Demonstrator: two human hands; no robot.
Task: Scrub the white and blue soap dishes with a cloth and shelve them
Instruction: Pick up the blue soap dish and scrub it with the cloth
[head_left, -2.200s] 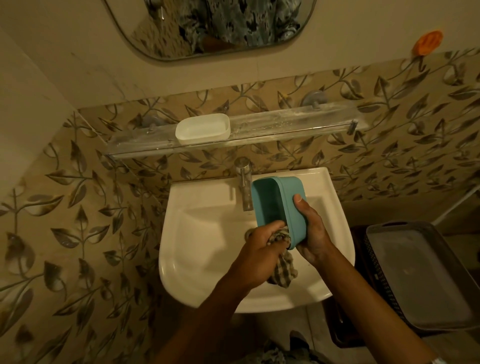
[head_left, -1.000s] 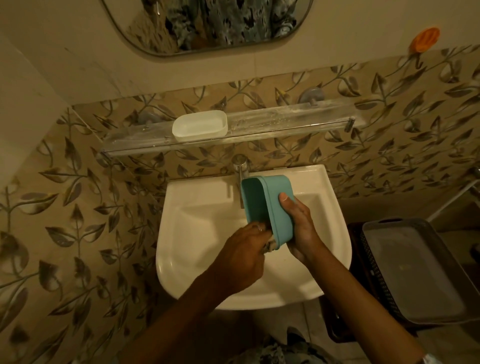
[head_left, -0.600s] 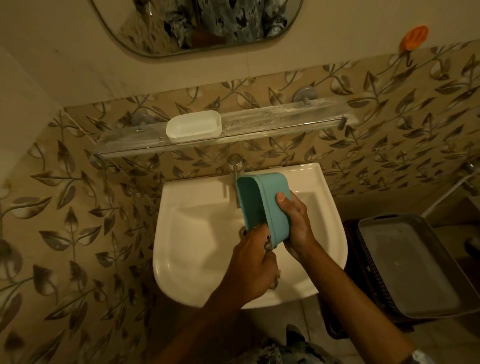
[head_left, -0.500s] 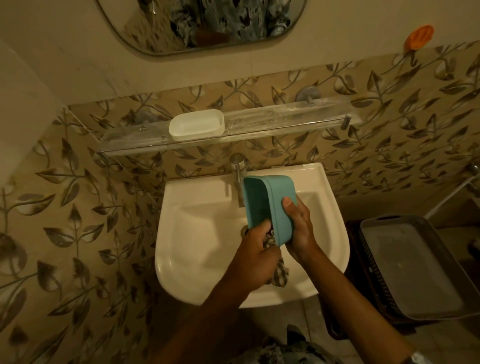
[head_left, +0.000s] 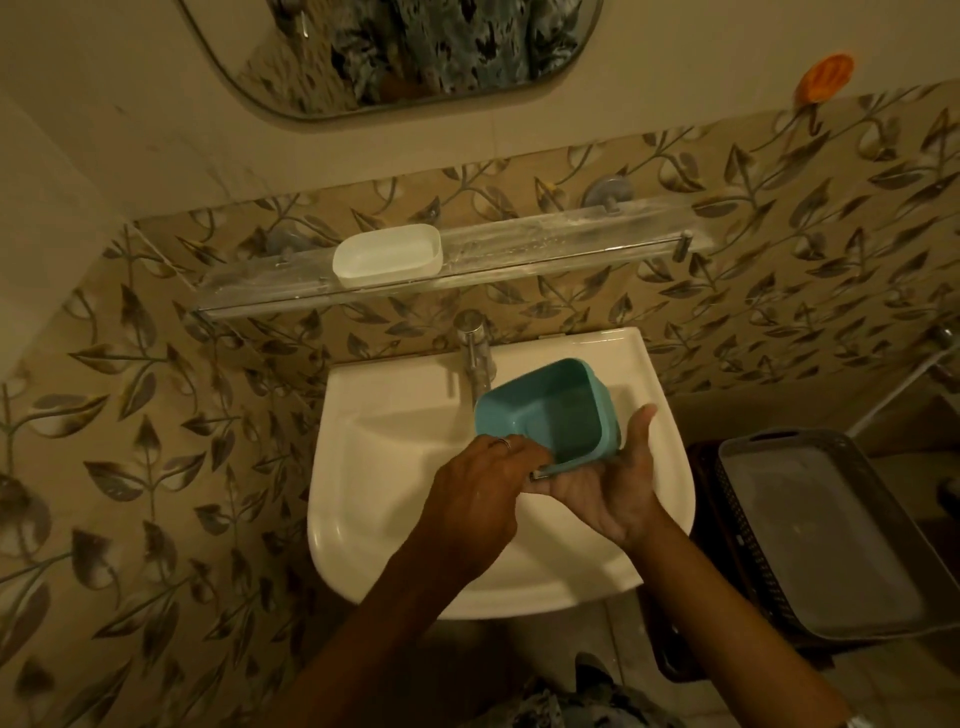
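The blue soap dish (head_left: 545, 415) is tipped over the white sink (head_left: 395, 467), its hollow facing up toward me. It lies on my right hand (head_left: 608, 488), palm up with fingers stretched beneath it and the thumb straight against its right side. My left hand (head_left: 478, 488) is at the dish's near left rim, fingers curled around the checked cloth (head_left: 537, 474), which is almost wholly hidden under that hand. The white soap dish (head_left: 387, 254) stands upright on the clear wall shelf (head_left: 571, 234), left of its middle.
A chrome tap (head_left: 475, 353) rises at the sink's back, just behind the blue dish. A grey tray on a dark basket (head_left: 810, 535) sits low at the right. A mirror (head_left: 415, 52) and an orange hook (head_left: 826, 78) are on the wall above.
The blue dish has turned from standing on edge to lying hollow-up on my right palm. My left hand, which wiped its lower end with the hanging cloth, now sits at the near rim.
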